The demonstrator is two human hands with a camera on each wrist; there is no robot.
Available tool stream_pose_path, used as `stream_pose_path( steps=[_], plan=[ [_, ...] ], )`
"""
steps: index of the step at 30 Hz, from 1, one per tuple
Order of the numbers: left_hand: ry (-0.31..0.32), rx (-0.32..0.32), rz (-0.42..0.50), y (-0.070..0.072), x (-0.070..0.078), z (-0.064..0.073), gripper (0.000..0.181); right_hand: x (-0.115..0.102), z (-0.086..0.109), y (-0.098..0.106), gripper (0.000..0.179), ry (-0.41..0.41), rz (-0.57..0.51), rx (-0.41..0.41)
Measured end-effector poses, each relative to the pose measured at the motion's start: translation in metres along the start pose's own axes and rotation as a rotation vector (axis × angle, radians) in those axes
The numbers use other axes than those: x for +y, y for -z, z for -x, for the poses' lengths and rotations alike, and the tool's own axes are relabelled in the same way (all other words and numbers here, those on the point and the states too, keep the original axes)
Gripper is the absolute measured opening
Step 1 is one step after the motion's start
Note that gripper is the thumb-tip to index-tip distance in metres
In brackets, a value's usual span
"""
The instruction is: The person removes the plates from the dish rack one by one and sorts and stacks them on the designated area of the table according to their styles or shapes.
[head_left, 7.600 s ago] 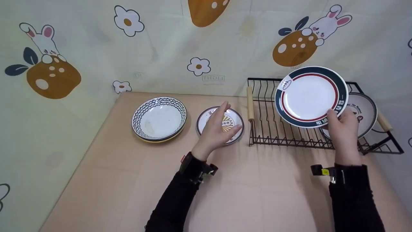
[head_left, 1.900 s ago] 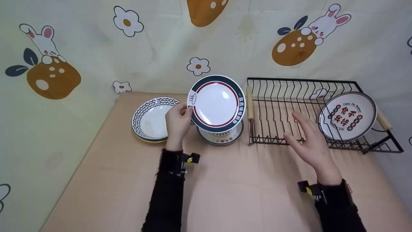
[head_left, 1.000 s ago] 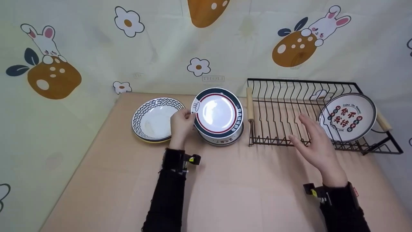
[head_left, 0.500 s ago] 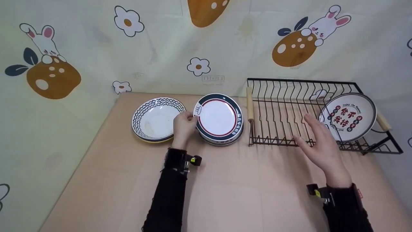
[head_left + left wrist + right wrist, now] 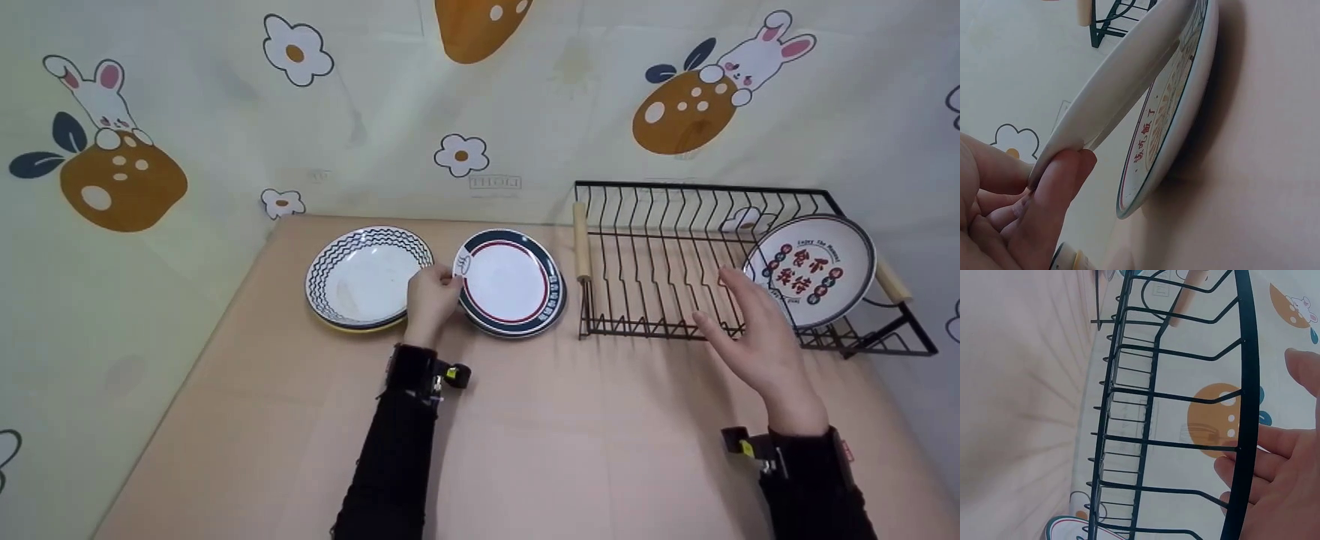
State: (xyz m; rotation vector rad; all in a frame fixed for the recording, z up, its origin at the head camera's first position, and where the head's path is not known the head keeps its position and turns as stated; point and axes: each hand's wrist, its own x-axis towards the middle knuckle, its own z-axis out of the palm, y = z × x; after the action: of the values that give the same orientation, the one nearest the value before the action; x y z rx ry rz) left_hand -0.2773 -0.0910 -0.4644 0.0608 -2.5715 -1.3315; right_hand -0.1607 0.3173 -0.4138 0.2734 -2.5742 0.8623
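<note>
My left hand (image 5: 433,300) pinches the left rim of a white plate (image 5: 506,281) with a dark green border and a red ring. In the left wrist view this plate slants, its gripped edge raised above a smaller printed plate (image 5: 1144,140), its far side down against it. The lower plate lies on the table, mostly hidden from the head view. My right hand (image 5: 761,345) is held with thumb and fingers apart, holding nothing, in front of a black wire dish rack (image 5: 581,244) with wooden handles. A white plate with red lettering (image 5: 810,270) leans in the rack's right end.
Left of the plates stands a white bowl with a wavy black rim (image 5: 367,281), a yellow edge showing under it; my left hand overlaps its right side. A patterned cloth (image 5: 375,135) hangs behind the table (image 5: 525,435).
The green-bordered plate passed from my right hand over the rack to my left hand, then came down onto the smaller plate. My right hand, now free, has drifted slightly right.
</note>
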Motion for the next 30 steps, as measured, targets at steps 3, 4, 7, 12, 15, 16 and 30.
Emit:
stream_pose_path(
  steps=[3, 4, 7, 12, 15, 16, 30],
  plan=[
    [0.004, -0.005, -0.001, -0.001, -0.001, 0.0, 0.013, 0.0, 0.0, 0.002, 0.071, 0.012, 0.0, 0.005],
    [0.007, -0.005, 0.003, -0.001, -0.001, 0.0, 0.013, 0.001, -0.001, 0.002, 0.071, 0.017, 0.001, 0.007],
    [0.019, -0.009, 0.005, -0.002, -0.003, 0.0, 0.013, 0.001, -0.001, 0.005, 0.071, 0.026, -0.006, 0.011],
    [0.059, -0.026, -0.005, -0.002, -0.003, 0.0, 0.013, 0.004, -0.001, 0.01, 0.07, 0.013, -0.006, 0.006],
    [0.075, -0.034, -0.01, -0.003, -0.003, 0.001, 0.012, 0.007, -0.001, 0.013, 0.07, 0.007, 0.004, 0.007],
    [0.075, -0.035, -0.016, -0.003, -0.003, 0.001, 0.012, 0.007, -0.001, 0.013, 0.071, 0.004, 0.006, 0.007],
    [0.144, -0.147, -0.004, 0.001, -0.002, 0.005, 0.016, 0.013, 0.003, 0.025, 0.07, -0.036, -0.011, -0.006]
  ],
)
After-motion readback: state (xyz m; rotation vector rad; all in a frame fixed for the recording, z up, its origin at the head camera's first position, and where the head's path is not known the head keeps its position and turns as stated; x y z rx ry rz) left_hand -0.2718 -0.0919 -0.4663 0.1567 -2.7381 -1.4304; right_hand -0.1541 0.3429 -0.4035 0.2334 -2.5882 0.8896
